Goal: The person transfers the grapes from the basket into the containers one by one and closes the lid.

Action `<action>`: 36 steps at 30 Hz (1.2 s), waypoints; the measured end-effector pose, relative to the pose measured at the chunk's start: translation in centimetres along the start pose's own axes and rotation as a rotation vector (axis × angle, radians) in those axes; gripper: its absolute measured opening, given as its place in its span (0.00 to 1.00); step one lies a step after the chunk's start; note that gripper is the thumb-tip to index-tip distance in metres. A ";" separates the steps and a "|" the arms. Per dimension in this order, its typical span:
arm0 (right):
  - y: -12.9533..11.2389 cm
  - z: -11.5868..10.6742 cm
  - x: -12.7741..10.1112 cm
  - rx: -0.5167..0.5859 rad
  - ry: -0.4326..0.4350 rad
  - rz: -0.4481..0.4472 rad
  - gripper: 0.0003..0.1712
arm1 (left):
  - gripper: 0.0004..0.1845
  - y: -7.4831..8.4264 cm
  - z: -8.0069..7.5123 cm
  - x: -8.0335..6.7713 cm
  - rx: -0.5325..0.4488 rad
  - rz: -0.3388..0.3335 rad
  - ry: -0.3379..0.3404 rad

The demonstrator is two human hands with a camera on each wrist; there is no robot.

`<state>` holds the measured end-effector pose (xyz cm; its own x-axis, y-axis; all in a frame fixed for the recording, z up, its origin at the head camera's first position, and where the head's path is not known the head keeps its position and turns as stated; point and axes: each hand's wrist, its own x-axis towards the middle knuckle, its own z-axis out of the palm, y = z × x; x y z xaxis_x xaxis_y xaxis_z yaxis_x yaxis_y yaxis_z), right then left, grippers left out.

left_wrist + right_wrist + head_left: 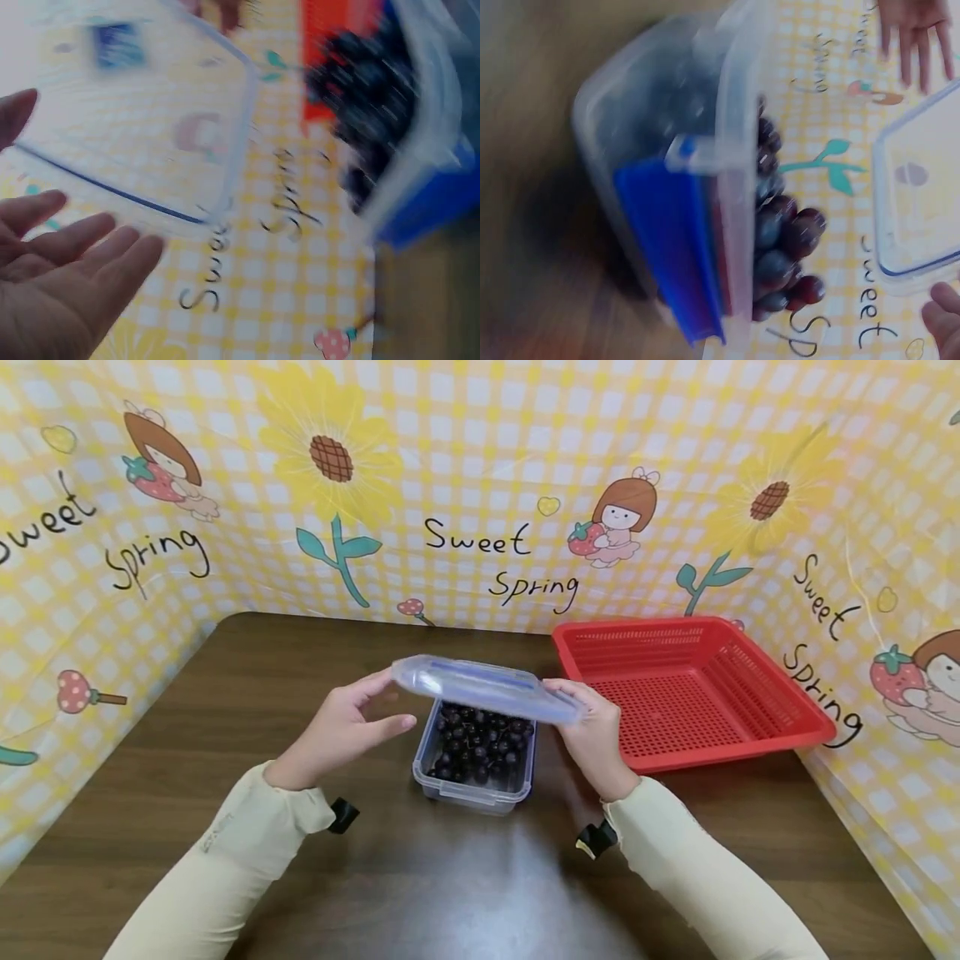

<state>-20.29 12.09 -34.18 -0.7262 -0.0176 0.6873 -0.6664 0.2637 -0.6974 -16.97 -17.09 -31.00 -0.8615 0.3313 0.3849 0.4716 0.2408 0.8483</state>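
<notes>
A clear plastic container point(474, 795) full of dark grapes point(480, 743) stands on the table. Above it hangs its clear lid point(487, 687) with a blue seal, tilted, its right end lower in the head view. My right hand point(594, 735) grips the lid's right end. At the lid's left end is my left hand point(348, 727), fingers extended and thumb held apart; whether its fingertips touch the lid is unclear. In the right wrist view a blue latch point(671, 247) hangs on the container's side, with grapes point(780, 262) showing above the rim.
To the right of the container, a red plastic basket point(675, 693) with a perforated bottom rests on the brown wooden table point(337, 893). A yellow checked cloth point(465, 460) with printed flowers and lettering hangs behind and at both sides.
</notes>
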 end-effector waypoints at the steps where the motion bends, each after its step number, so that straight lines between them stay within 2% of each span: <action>1: -0.3 0.0 -0.1 -0.005 -0.008 0.045 0.13 | 0.32 -0.2 0.2 0.0 0.083 0.031 0.042; 3: -0.9 -0.1 -0.2 -0.015 -0.020 0.113 0.13 | 0.32 -0.6 0.7 0.1 0.198 0.115 0.122; 6: -1.7 -0.1 -0.3 -0.028 -0.033 0.181 0.13 | 0.32 -1.2 1.2 0.5 0.251 0.276 0.232; 8: -2.0 -0.2 -0.4 -0.019 -0.040 0.204 0.13 | 0.31 -1.7 1.4 0.9 0.245 0.367 0.292; 10: -2.2 -0.2 -0.5 -0.022 -0.041 0.212 0.12 | 0.26 -2.3 1.6 1.2 0.228 0.430 0.338; 12: -2.4 -0.2 -0.6 -0.027 -0.037 0.200 0.13 | 0.20 -2.7 1.8 1.3 0.198 0.469 0.365; 14: -2.4 -0.1 -0.8 -0.035 -0.029 0.161 0.15 | 0.18 -2.9 1.9 1.4 0.155 0.484 0.371; 19: -2.0 -0.1 -1.0 -0.036 -0.014 0.026 0.28 | 0.19 -2.6 2.4 1.7 0.078 0.455 0.392; 21: -1.8 -0.3 -1.1 -0.051 -0.016 0.026 0.32 | 0.22 -2.4 2.8 1.9 0.076 0.439 0.399; 24: -1.6 -0.6 -1.2 -0.101 -0.044 0.101 0.35 | 0.25 -2.4 3.1 2.3 0.119 0.386 0.376; 27: -1.4 -0.8 -1.3 -0.161 -0.119 0.179 0.33 | 0.24 -2.6 3.2 2.4 0.184 0.259 0.309; 31: -0.9 -0.7 -1.4 -0.267 -0.261 0.248 0.33 | 0.26 -3.0 3.1 2.3 0.250 0.061 0.174; 33: -0.5 -0.5 -1.5 -0.295 -0.324 0.298 0.34 | 0.28 -3.2 3.1 2.2 0.273 -0.013 0.105; 36: 0.1 -0.4 -1.6 -0.310 -0.392 0.376 0.34 | 0.30 -3.9 3.3 2.2 0.302 -0.088 0.019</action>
<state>-19.13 12.49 -35.27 -0.9487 -0.2062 0.2398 -0.3160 0.5872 -0.7452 -20.08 -14.26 -34.65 -0.9035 0.2808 0.3239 0.4272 0.5287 0.7335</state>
